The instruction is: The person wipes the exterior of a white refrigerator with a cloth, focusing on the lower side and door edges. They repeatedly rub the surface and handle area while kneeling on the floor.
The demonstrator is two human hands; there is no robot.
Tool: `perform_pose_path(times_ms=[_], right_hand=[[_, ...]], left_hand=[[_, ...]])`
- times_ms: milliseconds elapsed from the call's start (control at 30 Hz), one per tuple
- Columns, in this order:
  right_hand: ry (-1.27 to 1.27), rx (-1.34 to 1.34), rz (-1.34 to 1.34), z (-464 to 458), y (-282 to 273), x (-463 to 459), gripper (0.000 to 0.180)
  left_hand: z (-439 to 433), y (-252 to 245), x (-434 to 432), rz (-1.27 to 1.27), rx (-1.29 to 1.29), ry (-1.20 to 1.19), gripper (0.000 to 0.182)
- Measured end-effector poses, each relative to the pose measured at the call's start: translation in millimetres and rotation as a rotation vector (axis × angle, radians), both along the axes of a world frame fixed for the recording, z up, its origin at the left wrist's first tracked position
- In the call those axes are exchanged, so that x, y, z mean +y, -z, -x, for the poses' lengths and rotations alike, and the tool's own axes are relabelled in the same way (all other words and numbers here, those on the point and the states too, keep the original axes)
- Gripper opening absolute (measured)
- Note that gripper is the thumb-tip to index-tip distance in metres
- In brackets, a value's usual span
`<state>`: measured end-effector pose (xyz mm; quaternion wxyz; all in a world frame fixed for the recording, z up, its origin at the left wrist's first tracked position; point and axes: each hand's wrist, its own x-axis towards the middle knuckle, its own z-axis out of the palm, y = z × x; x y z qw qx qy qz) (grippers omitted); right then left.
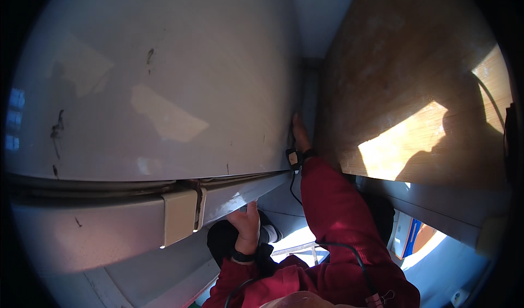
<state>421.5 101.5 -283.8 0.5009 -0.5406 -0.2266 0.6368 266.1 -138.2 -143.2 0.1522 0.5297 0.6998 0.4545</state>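
A large pale appliance that looks like a refrigerator [184, 83] fills the left of the view, with scuffs and dark marks on its panel. My left hand [247, 222] is against the front of its door [245, 197], thumb raised; the other fingers are hidden. My right arm stretches into the narrow gap [310, 91] between the appliance and a wooden panel [380, 70]. There my right hand [300, 132] lies along the appliance's side edge, its fingertips in shadow. A small black device [293, 159] with a cable is strapped at my right wrist.
Sunlight and shadow fall across the wooden panel. A beige bracket-like piece [180, 216] spans the appliance's door seam. A black cable [348, 246] runs along my right sleeve. A blue and orange object [413, 236] stands at the lower right, by a wall socket [459, 296].
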Motion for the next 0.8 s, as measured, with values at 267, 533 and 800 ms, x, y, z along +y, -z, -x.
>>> perform_pose_path(times_ms=[267,533,800], right_hand=[[0.028,-0.389,-1.069,-30.3,-191.6,104.3,0.061],[0.085,0.064,-0.538,-17.5,-65.0,128.3,0.063],[0.054,-0.064,-0.863,-30.3,-138.2,126.8,0.056]], left_hand=[[-4.5,-0.8,-1.5,-0.067,-0.120,0.018,0.052],[1.0,3.2,-3.1,-0.105,-0.026,0.015,0.052],[13.1,8.4,-12.6,0.008,0.218,-0.026,0.047]])
